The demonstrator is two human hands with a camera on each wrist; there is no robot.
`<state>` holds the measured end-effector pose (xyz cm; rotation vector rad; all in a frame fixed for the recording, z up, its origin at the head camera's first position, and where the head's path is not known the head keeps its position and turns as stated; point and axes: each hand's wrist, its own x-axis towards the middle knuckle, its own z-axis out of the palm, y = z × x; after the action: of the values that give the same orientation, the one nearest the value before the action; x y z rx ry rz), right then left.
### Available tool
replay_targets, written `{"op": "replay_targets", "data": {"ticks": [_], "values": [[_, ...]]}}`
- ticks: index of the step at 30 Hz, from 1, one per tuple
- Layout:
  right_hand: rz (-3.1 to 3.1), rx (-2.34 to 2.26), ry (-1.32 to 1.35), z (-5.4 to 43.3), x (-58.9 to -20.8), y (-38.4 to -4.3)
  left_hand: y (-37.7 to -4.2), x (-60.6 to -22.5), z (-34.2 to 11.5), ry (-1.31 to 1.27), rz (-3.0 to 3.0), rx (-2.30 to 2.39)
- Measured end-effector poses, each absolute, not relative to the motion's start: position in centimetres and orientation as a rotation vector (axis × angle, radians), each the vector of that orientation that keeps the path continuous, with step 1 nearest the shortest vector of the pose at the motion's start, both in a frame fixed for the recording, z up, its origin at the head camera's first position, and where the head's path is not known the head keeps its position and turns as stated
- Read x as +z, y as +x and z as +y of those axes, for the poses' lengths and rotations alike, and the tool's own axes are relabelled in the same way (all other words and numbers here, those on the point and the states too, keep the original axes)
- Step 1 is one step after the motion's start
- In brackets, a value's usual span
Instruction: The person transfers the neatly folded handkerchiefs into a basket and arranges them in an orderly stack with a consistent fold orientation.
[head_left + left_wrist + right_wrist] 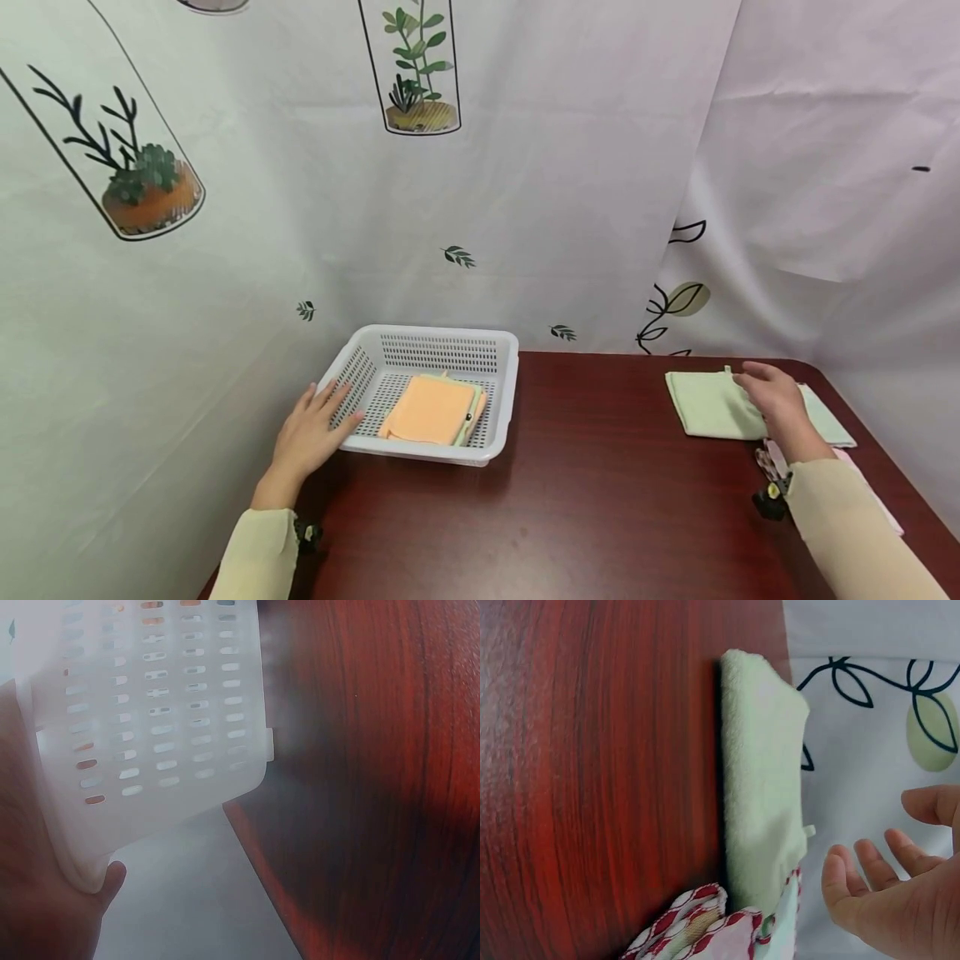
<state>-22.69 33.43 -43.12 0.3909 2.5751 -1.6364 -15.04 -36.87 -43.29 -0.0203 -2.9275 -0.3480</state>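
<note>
A white perforated plastic basket (501, 400) stands at the back left of the table, with folded orange and green cloths (431, 408) inside. At its left front corner lies my left hand (311, 433), fingers spread over the rim; the left wrist view shows this hand (45, 847) against the basket's rim (67, 855). Over on the right, my right hand (776, 404) hovers above a folded pale green towel (708, 404). The right wrist view has the hand (900, 885) apart from the towel (761, 780), fingers loosely bent around nothing.
Beside the green towel are a pale mint cloth (825, 417) and a pink cloth with a patterned red-and-white edge (727, 937), partly hidden by the right forearm. The dark red wooden table (600, 483) meets a printed white curtain (570, 208) at the back and sides.
</note>
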Motion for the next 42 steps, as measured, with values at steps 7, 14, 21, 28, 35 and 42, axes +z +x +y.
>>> {"op": "replay_targets", "data": {"ticks": [7, 14, 21, 28, 35, 42], "values": [[2.628, -1.563, 0.392, 34.1, -44.1, -22.8, -15.0, -43.3, -36.8, -0.017, -2.926, -0.356], [2.621, -1.522, 0.416, 34.6, -44.5, -22.7, -15.0, -43.1, -36.7, -0.013, -2.929, -0.361], [2.595, -1.519, 0.464, 34.8, -44.6, -22.7, -15.0, -43.0, -36.7, -0.025, -2.927, -0.368], [2.623, -1.462, 0.512, 34.9, -44.6, -23.1, -15.2, -43.0, -36.7, -0.016, -2.933, -0.363], [2.654, -1.366, 0.464, 34.7, -44.5, -23.3, -15.2, -43.0, -36.7, -0.019, -2.93, -0.357], [2.645, -1.364, 0.454, 34.6, -44.5, -23.3, -15.2, -43.0, -36.7, -0.023, -2.928, -0.365]]}}
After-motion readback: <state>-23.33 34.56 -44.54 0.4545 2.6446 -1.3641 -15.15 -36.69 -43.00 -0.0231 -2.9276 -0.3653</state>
